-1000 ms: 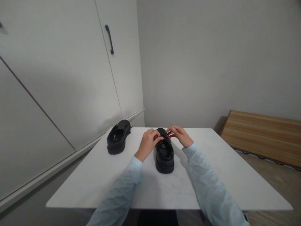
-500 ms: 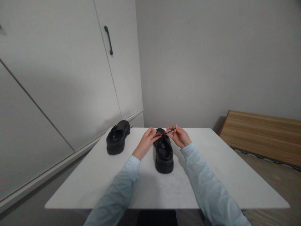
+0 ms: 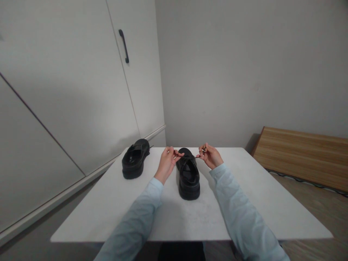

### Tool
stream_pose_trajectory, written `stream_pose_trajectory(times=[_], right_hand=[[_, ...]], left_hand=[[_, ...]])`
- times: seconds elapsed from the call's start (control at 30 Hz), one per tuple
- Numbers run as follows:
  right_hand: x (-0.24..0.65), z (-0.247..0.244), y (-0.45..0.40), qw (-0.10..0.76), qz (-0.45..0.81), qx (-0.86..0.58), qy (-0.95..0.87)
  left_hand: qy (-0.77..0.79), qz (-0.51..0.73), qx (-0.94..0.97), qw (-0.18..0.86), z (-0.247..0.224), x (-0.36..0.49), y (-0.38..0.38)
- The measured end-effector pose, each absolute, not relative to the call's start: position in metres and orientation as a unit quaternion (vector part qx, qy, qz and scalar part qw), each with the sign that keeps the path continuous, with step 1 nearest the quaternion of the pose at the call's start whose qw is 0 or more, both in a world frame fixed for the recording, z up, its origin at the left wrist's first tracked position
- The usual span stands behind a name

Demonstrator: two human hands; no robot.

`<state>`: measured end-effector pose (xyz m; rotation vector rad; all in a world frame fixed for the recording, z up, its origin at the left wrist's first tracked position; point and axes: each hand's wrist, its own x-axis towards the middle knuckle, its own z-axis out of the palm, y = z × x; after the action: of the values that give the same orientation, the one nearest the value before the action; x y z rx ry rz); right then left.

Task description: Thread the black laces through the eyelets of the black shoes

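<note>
A black shoe (image 3: 189,190) stands in the middle of the white table, heel towards me and toe away. Over its left side, my left hand (image 3: 169,162) pinches a dark shoelace. On the other side, my right hand (image 3: 210,156) is closed on the lace too, which runs from the shoe's front to its fingers. The lace is drawn out sideways between both hands, above the shoe's opening. How the lace is knotted is too small to make out. A second black shoe (image 3: 133,171) rests further left, a lace end sticking out at its right.
The white table (image 3: 114,217) reaches back to a grey wall (image 3: 217,72). White cabinet doors (image 3: 67,90) with a dark handle (image 3: 124,46) rise along the left. Beyond the table's right edge is a wooden panel (image 3: 304,156).
My hands have moved apart, the left one leftward and the right one slightly rightward, drawing the lace out to both sides. Both shoes stay in place.
</note>
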<state>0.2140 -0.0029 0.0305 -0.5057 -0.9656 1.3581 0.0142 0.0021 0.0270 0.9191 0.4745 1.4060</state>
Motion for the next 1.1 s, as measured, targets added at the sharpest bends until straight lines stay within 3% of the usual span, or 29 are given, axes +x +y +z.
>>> stream_pose_trajectory(times=[0.77,0.97,1.1], right_hand=[[0.239,0.012,0.005,0.490,0.635,-0.398,-0.446],[0.228,0.018,0.002,0.530,0.581,-0.400,-0.471],[0.214,0.026,-0.001,0.522,0.462,-0.455,-0.554]], left_hand=[[0.315,0.621,0.450,0.559,0.008,-0.006,0.027],[0.350,0.552,0.574,0.493,0.014,-0.006,0.019],[0.354,0.522,0.655,0.416,0.020,-0.004,0.012]])
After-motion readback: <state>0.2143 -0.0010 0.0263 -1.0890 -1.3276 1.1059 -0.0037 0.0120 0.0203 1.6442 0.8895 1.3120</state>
